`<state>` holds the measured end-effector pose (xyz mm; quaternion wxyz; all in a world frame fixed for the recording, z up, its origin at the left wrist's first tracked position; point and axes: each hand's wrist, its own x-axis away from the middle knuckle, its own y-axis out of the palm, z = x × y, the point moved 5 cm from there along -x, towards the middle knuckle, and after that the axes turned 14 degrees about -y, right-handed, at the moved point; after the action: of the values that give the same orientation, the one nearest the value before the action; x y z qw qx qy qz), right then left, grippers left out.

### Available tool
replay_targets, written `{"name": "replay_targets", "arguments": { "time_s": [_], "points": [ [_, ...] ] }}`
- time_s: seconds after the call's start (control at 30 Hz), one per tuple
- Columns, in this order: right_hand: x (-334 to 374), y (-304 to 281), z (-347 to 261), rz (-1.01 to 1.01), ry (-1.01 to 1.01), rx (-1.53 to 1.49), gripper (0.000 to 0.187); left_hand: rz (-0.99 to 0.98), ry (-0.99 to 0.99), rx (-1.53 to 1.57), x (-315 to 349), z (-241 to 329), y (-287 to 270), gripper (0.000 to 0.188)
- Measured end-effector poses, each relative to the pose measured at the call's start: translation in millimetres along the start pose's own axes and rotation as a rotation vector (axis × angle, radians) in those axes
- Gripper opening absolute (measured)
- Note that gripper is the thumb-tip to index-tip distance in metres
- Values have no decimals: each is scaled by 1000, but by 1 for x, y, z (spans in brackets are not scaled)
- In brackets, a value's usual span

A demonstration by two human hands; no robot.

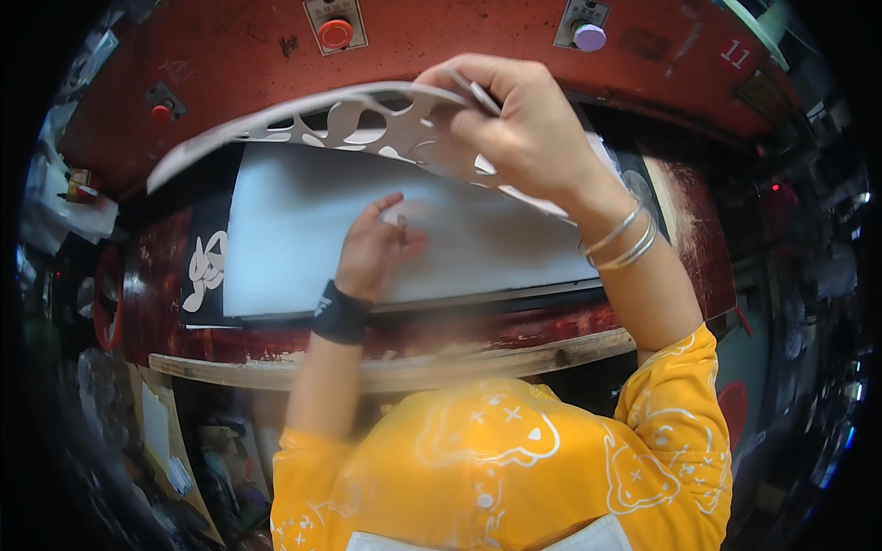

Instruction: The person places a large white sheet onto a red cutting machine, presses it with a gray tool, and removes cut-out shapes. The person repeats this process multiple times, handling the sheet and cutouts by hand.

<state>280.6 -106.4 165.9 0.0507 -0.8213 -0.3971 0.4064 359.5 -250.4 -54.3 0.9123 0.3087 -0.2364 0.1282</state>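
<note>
My right hand is closed on the edge of a thin, pale, bent sheet full of rounded cut-out holes. It holds the sheet raised and tilted above a light blue-white board. A thin grey strip shows at these fingers; whether it belongs to the sheet I cannot tell. Over the board's middle is my left hand, slightly blurred, fingers apart and nothing visible in them. Left of the board, several small pale curved cut pieces lie on a black surface.
Behind the board rises a red machine front with a red push button, a pale purple one and a smaller red one. A worn wooden edge runs along the near side. Clear plastic bags hang at the left.
</note>
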Motion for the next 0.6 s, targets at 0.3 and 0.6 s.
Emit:
{"name": "replay_targets", "arguments": {
  "time_s": [0.3, 0.6],
  "points": [
    [71, 52, -12, -332, -96, 136, 44, -8, 734, -387, 34, -15, 28, 44],
    [82, 49, 91, -273, 482, 366, 59, 213, 481, -42, 56, 0, 51, 27]
  ]
}}
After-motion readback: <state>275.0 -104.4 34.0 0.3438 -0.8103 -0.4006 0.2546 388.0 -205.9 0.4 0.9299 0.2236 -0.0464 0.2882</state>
